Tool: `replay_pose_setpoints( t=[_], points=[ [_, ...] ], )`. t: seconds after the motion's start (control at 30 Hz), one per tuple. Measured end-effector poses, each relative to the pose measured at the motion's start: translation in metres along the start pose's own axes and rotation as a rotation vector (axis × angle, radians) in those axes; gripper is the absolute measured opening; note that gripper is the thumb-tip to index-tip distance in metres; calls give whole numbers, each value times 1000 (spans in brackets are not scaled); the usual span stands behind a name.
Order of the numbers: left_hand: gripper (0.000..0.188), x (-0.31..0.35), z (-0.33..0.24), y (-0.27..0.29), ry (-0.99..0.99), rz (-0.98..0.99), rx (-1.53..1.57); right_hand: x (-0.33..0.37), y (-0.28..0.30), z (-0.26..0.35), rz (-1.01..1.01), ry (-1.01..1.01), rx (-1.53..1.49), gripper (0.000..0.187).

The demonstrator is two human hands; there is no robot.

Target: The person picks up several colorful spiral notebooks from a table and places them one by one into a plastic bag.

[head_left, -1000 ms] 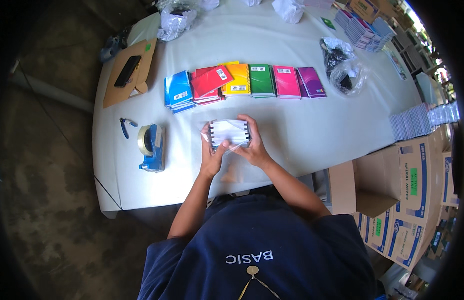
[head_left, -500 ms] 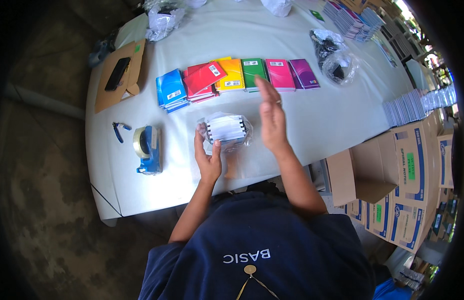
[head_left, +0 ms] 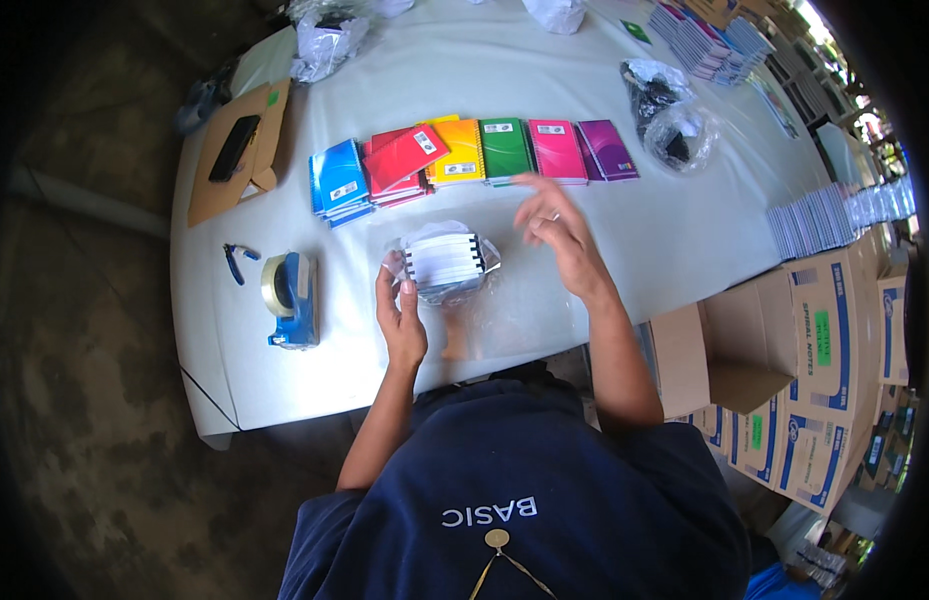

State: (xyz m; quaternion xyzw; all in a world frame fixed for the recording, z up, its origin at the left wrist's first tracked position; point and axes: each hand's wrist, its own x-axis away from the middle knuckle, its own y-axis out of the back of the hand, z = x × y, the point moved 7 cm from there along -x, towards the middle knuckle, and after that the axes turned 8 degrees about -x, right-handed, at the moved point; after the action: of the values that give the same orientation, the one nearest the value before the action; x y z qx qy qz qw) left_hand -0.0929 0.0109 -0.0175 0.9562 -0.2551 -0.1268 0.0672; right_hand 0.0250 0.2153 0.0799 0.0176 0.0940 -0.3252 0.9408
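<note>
My left hand point(head_left: 402, 320) grips the near left side of a bundle of small notebooks point(head_left: 444, 260) in a clear plastic bag point(head_left: 454, 292). White page edges and dark binding at both ends show through the film. To the right of the bundle my right hand point(head_left: 566, 240) is raised in the air, fingers loosely bent and apart, with nothing in it. Beyond the bundle lies a row of spiral notebooks: blue point(head_left: 338, 178), red point(head_left: 408, 157), yellow point(head_left: 455, 152), green point(head_left: 505, 148), pink point(head_left: 557, 150) and purple point(head_left: 608, 148).
A blue tape dispenser point(head_left: 299, 305) and blue-handled pliers point(head_left: 234, 262) lie at the left. A phone point(head_left: 234, 148) rests on a cardboard piece point(head_left: 206, 190). An open carton point(head_left: 681, 345) stands at the right, near stacked notebooks point(head_left: 812, 222). Crumpled plastic point(head_left: 681, 140) lies at the far right.
My right hand has turned and its fingers have bent, where they were held straight up. My left hand and the bagged bundle have shifted slightly left.
</note>
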Motion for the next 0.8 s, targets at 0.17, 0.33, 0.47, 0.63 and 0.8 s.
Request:
replay_pose_setpoints(
  t=[0.17, 0.33, 0.47, 0.63, 0.8],
  points=[
    [51, 1, 3, -5, 27, 9, -39, 14, -39, -36, 259, -559, 3, 61],
    [56, 1, -3, 2, 33, 14, -9, 16, -29, 6, 15, -199, -870, 68],
    [60, -1, -8, -3, -6, 59, 93, 31, -8, -62, -47, 125, 161, 80],
    [51, 0, 0, -14, 39, 69, 41, 32, -69, -109, -131, 69, -57, 69],
    [28, 9, -15, -4, -175, -117, -385, 22, -76, -111, -287, -2, -211, 40]
  ],
)
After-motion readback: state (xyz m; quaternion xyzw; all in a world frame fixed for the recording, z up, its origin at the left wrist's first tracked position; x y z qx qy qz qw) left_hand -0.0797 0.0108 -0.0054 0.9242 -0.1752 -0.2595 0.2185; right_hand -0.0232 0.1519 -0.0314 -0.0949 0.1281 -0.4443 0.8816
